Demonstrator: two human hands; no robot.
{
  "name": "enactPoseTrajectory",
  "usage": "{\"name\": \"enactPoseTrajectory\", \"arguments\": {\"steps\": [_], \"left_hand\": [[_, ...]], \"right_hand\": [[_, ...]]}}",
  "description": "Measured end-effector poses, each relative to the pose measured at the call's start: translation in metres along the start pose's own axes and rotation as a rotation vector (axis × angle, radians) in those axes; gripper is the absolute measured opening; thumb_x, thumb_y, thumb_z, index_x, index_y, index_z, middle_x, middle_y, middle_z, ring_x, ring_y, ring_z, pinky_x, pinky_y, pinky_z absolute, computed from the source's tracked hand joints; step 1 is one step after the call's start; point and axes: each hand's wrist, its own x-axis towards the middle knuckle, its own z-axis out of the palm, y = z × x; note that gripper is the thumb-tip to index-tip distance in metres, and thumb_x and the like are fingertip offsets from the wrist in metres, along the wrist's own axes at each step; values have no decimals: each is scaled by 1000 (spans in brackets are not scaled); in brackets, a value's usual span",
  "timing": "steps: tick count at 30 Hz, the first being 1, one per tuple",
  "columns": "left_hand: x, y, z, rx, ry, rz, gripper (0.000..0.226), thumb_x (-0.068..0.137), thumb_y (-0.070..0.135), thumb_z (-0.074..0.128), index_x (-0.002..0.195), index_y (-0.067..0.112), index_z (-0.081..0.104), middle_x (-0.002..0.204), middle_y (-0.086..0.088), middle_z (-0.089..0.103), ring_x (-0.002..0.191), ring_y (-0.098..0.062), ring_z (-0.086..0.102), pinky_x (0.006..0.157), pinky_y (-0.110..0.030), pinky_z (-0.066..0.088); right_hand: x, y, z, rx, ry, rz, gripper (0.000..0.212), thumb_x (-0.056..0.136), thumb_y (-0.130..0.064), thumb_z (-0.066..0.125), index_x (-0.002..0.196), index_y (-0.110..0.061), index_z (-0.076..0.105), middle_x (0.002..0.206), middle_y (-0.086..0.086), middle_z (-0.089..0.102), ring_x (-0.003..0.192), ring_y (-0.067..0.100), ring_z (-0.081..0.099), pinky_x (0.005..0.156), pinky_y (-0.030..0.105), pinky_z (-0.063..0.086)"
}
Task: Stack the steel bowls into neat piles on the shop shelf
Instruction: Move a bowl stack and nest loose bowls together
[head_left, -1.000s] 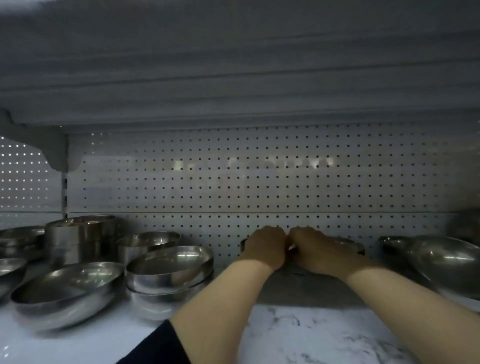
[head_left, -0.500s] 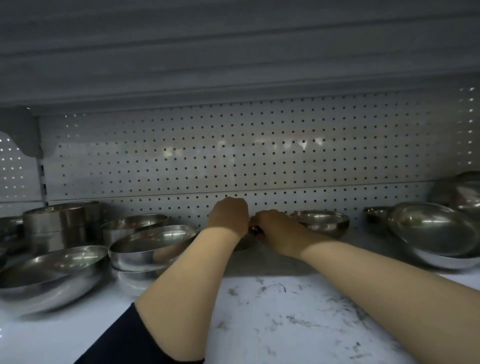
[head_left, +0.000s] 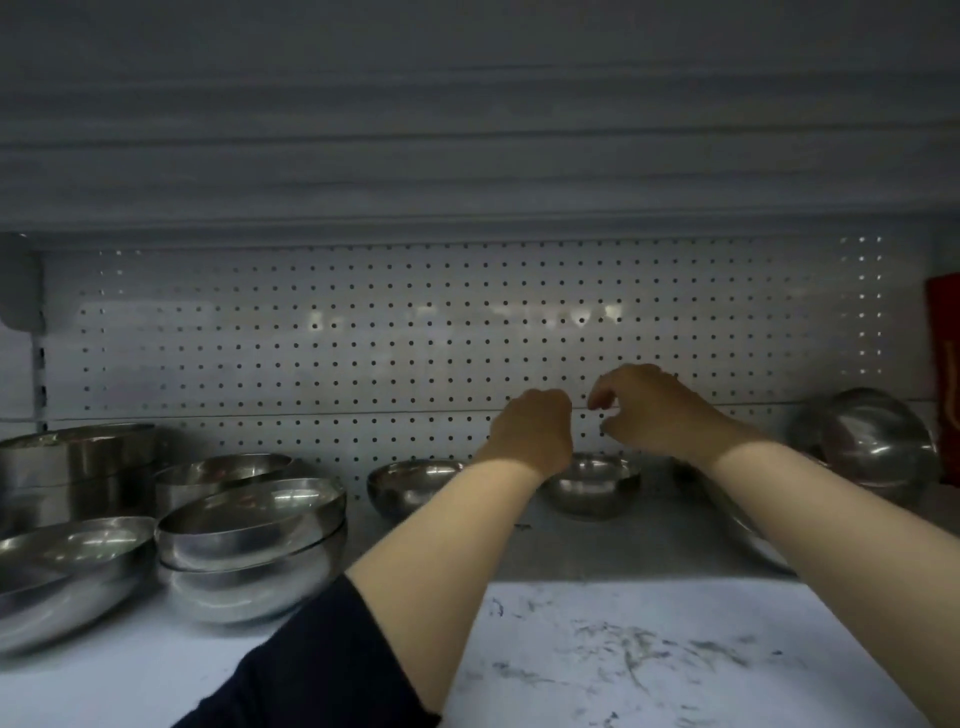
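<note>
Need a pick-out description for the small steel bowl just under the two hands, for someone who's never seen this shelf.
Start at the pegboard back wall and drop to the shelf at its foot. Near the middle, two small steel bowls stand apart; take the right-hand small bowl, directly below the left hand and right hand. Its twin, the left small bowl, has no hand above it.

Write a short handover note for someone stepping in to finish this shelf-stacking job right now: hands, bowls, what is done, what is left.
Left hand: raised over the small bowl at the back, fingers curled; no grip visible.
Right hand: beside it, loosely curled, holding nothing.
Second small bowl stands alone just left of that one.
Done: a nested pile of larger bowls on the left of the shelf, tall straight-sided stack behind it.
Left: nest the two small bowls; tidy the loose bowl at far left and the tilted bowls at right.
</note>
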Motion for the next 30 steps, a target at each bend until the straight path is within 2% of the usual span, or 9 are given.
{"name": "enactPoseTrajectory", "arguments": {"steps": [2, 4, 6, 9, 16, 20, 23, 27, 30], "left_hand": [[-1, 1, 24, -2, -108, 22, 20, 88, 4, 52, 108, 6, 58, 106, -9, 61, 100, -24, 60, 91, -34, 49], [-2, -4, 42, -10, -191, 49, 23, 90, 5, 51, 111, 7, 58, 105, -10, 63, 95, -23, 62, 88, -34, 51], [-4, -11, 51, -40, -236, 62, 25, 91, 8, 51, 115, 9, 58, 108, -9, 64, 95, -21, 62, 86, -30, 51], [-6, -16, 53, -87, -197, 42, 22, 91, 13, 54, 111, 9, 60, 109, -9, 64, 96, -21, 62, 87, -27, 48], [-8, -21, 33, -2, -164, 41, 21, 89, 17, 58, 105, 4, 63, 105, -10, 64, 89, -20, 61, 81, -26, 47], [-10, -32, 22, 13, -189, 17, 21, 88, 19, 61, 100, 3, 67, 103, -11, 66, 87, -20, 61, 80, -24, 46], [-12, -37, 23, 14, -210, 24, 19, 86, 17, 63, 95, 2, 69, 100, -14, 67, 85, -23, 61, 72, -22, 40], [-12, -43, 29, 22, -200, 25, 15, 85, 16, 64, 93, 5, 69, 93, -12, 68, 85, -25, 63, 70, -22, 41], [-10, -43, 31, 65, -208, 45, 10, 85, 14, 62, 89, 6, 66, 90, -10, 66, 79, -21, 60, 70, -23, 43]], "right_hand": [[-5, 9, 17, -19, -104, 19, 31, 86, -7, 60, 115, -15, 62, 119, 1, 60, 104, 16, 58, 86, 22, 44], [-8, 17, 33, -51, -210, 3, 14, 86, -8, 56, 93, -15, 66, 96, 2, 64, 84, 14, 61, 70, 21, 46], [-8, 23, 40, -78, -266, 13, 14, 85, -5, 51, 77, -8, 63, 78, 5, 63, 70, 17, 60, 60, 25, 46], [-12, 29, 44, -81, -286, -5, 18, 87, -5, 53, 91, -10, 70, 90, 7, 68, 81, 17, 64, 78, 30, 54], [-13, 22, 46, 13, -252, -81, 17, 90, -16, 59, 103, -12, 70, 102, 4, 67, 91, 17, 61, 88, 33, 49], [-14, 12, 51, 39, -228, -128, 12, 91, -16, 58, 98, -15, 68, 101, 4, 65, 88, 16, 59, 80, 26, 46], [-14, 9, 57, 30, -237, -141, 11, 91, -15, 57, 95, -17, 67, 98, 1, 64, 86, 15, 58, 74, 22, 41], [-17, 7, 63, -7, -222, -142, 13, 91, -15, 56, 81, -22, 56, 86, 0, 57, 77, 15, 54, 58, 17, 34], [-18, 4, 56, 15, -239, -130, 11, 91, -13, 56, 81, -19, 57, 89, 5, 62, 82, 21, 59, 66, 24, 42]]}}
